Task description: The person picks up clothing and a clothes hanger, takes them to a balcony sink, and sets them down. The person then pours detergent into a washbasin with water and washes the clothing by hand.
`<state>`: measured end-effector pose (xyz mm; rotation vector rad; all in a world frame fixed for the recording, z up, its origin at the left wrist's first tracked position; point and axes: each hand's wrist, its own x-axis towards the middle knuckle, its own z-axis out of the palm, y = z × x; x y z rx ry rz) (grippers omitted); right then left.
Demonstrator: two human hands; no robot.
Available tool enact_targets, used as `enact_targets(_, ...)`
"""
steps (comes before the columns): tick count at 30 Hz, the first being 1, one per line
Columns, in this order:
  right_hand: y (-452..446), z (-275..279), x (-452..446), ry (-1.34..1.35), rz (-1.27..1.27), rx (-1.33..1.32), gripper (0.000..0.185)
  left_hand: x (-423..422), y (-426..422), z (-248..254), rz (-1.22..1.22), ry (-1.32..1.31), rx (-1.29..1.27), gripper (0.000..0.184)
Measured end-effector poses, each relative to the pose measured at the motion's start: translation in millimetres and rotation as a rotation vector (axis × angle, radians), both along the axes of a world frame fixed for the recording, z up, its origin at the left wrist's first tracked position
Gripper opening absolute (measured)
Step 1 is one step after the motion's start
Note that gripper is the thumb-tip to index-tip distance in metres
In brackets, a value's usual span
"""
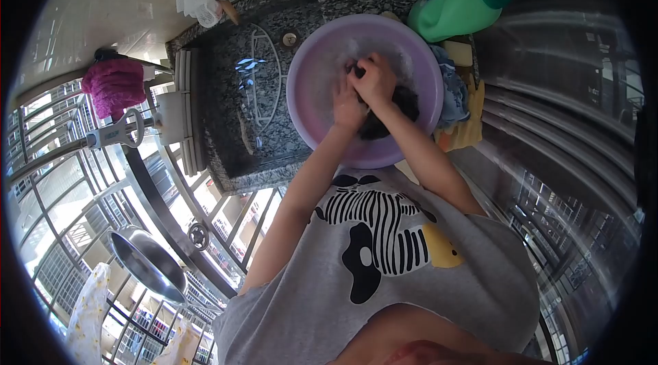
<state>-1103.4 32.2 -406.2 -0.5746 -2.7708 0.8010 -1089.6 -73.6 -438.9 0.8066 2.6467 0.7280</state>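
Note:
A round purple basin (pixel 296 101) holds cloudy, sudsy water and a dark wet cloth (pixel 406 103). My right hand (pixel 376 81) is closed over a bunched part of this cloth near the middle of the basin, fingers curled. Right beside it, my left hand (pixel 348 106) is against the same bunch, with its fingers fairly straight along the cloth's left side and the cloth caught between the two hands. Part of the left hand's grip is hidden by the right hand. The rest of the cloth spreads below and right of my wrists.
A green bottle (pixel 456 8) with a dark green cap stands behind the basin. A soap bar (pixel 458 53), blue cloth (pixel 452 94) and yellow rubber glove (pixel 474 108) lie at its right. Left is a speckled stone sink (pixel 229 101) with a white wire rack (pixel 279 84).

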Motion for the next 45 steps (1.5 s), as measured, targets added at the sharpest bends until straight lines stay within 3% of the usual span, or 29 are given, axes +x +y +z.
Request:
enact_targets(1, 10, -4, -13, 0.030, 0.027, 0.046, 0.016, -2, 4, 1, -0.041, 0.118, -0.084, 0.070)
enact_targets(2, 21, -6, -23, 0.067, 0.147, 0.106, 0.015, -5, 2, 15, -0.143, 0.047, -0.280, 0.077)
enact_targets(4, 47, -2, -33, 0.141, 0.390, 0.226, 0.015, -7, 4, 17, -0.142, -0.076, -0.305, 0.083)
enact_targets(7, 78, 14, -17, 0.178, 0.522, 0.344, 0.017, -10, 3, 26, -0.119, -0.230, -0.279, 0.092)
enact_targets(8, 82, 10, 3, 0.085, 0.501, 0.234, 0.019, -12, 3, 30, -0.112, -0.275, -0.257, 0.094)
enact_targets(11, 68, 14, 60, 0.032, 0.297, -0.125, 0.019, -8, 7, 38, -0.041, 0.057, -0.198, 0.089)
enact_targets(15, 12, 33, 81, -0.036, 0.177, -0.306, 0.021, -6, 7, 17, -0.020, 0.031, -0.136, 0.077)
enact_targets(17, -7, 26, 56, -0.122, 0.062, -0.275, 0.021, -6, 2, 16, -0.009, -0.064, 0.026, 0.072)
enact_targets(21, 3, -2, 1, -0.091, -0.001, -0.049, 0.022, 2, 7, -10, -0.030, 0.033, -0.119, 0.067)
enact_targets(23, 16, -3, -16, -0.031, 0.059, 0.026, 0.021, 2, 10, -11, -0.039, 0.197, -0.210, 0.065)
enact_targets(26, 39, -6, -38, 0.010, 0.263, 0.081, 0.026, -7, 7, 26, -0.116, 0.077, -0.362, 0.064)
enact_targets(27, 46, -4, -38, 0.013, 0.349, 0.089, 0.029, -4, 1, 30, -0.049, -0.001, -0.251, 0.062)
enact_targets(29, 51, 0, -25, 0.193, 0.193, -0.220, 0.039, -1, -10, 37, 0.084, -0.154, -0.023, 0.059)
enact_targets(30, 53, 4, -16, 0.282, 0.109, -0.371, 0.044, -1, -14, 42, 0.245, -0.353, 0.060, 0.056)
enact_targets(32, 51, -6, 11, 0.115, -0.078, -0.283, 0.050, 3, -19, 51, 0.569, -0.752, 0.226, 0.052)
enact_targets(33, 44, -15, 27, 0.033, -0.175, -0.238, 0.053, 9, -21, 49, 0.628, -0.810, 0.422, 0.052)
enact_targets(35, 34, -24, 45, -0.075, 0.017, -0.385, 0.046, 22, -24, 35, 0.737, -0.912, 0.824, 0.051)
enact_targets(37, 36, -10, 45, -0.208, 0.236, -0.659, 0.043, 28, -37, 33, 0.519, -0.816, 0.732, 0.059)
enact_targets(38, 47, 2, 39, -0.109, 0.224, -0.762, 0.039, 30, -48, 34, 0.415, -0.766, 0.681, 0.062)
enact_targets(41, 69, 17, 19, 0.076, 0.062, -0.674, 0.038, 30, -71, 72, 0.330, -0.778, 0.158, 0.075)
enact_targets(44, 57, 40, 15, -0.035, 0.146, -0.025, 0.051, 19, -62, 107, 0.020, -0.678, -0.141, 0.090)
enact_targets(45, 53, 45, 18, -0.069, 0.175, 0.184, 0.054, 18, -55, 114, 0.016, -0.427, -0.084, 0.092)
